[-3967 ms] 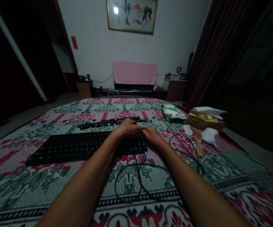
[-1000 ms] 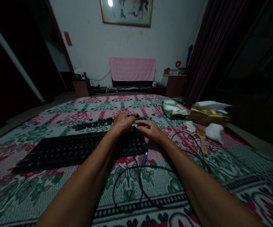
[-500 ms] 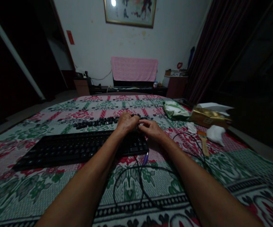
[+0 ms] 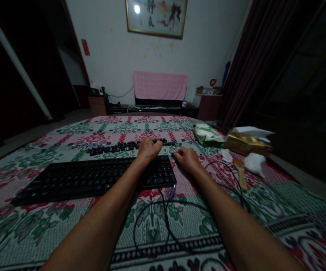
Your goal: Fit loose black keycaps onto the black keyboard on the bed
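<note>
A long black keyboard (image 4: 92, 178) lies on a flowered bedspread (image 4: 67, 222) in dim light. Behind it runs a row of loose black keycaps (image 4: 114, 147). My left hand (image 4: 148, 149) reaches over the keyboard's right end, fingers curled down at the keycap row; what it pinches is too dark to name. My right hand (image 4: 187, 159) rests curled on the cloth just right of the keyboard, apart from the left hand.
The keyboard's black cable (image 4: 163, 222) with a purple plug (image 4: 172, 192) loops in front. To the right lie a brush (image 4: 239, 171), white wads (image 4: 253, 162), a gold tissue box (image 4: 244, 142) and a green packet (image 4: 206, 134).
My hands were together over the keyboard's right end; now they have parted. The right hand dropped to the cloth beside the keyboard, the left moved to the keycap row.
</note>
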### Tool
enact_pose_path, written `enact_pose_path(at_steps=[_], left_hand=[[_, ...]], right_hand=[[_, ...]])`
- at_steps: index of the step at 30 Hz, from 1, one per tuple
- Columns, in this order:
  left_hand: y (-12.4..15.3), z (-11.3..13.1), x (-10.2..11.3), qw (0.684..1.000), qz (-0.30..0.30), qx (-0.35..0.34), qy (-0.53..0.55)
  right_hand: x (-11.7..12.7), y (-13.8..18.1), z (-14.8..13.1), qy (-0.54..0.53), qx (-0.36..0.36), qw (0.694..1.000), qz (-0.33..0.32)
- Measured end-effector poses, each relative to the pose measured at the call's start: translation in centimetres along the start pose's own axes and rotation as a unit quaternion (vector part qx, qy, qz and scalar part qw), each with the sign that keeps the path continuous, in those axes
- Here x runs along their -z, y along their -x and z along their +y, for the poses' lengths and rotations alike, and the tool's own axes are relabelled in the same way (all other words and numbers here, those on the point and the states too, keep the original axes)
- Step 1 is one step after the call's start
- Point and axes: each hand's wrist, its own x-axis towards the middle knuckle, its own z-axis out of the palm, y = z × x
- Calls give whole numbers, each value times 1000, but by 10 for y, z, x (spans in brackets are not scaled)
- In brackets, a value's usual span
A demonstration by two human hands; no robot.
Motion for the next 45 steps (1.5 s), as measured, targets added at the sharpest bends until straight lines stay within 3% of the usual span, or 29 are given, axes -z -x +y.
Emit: enact_pose_path(at_steps=[4,12,18,26,35,45], left_hand=[[0,-2,-1,1000,5,12,-11],[1,0,1,1000,-5,26,-9],[2,1,3,1000,-9,21,-6],[-1,-6,-6,999,-29,21,-2],[4,2,2,999,-25,22,4],[4,2,-1,999,-32,2,-5]], right_hand=[[1,5,-3,77,15,997,-11],[7,4,1,81,49,995,-38],[9,2,2,71,5,994,-80],[1,0,-2,114,-7,992,-47],[-7,-37,15,121,-97,988,-8],[-24,-68,21,112,-123,986,12]])
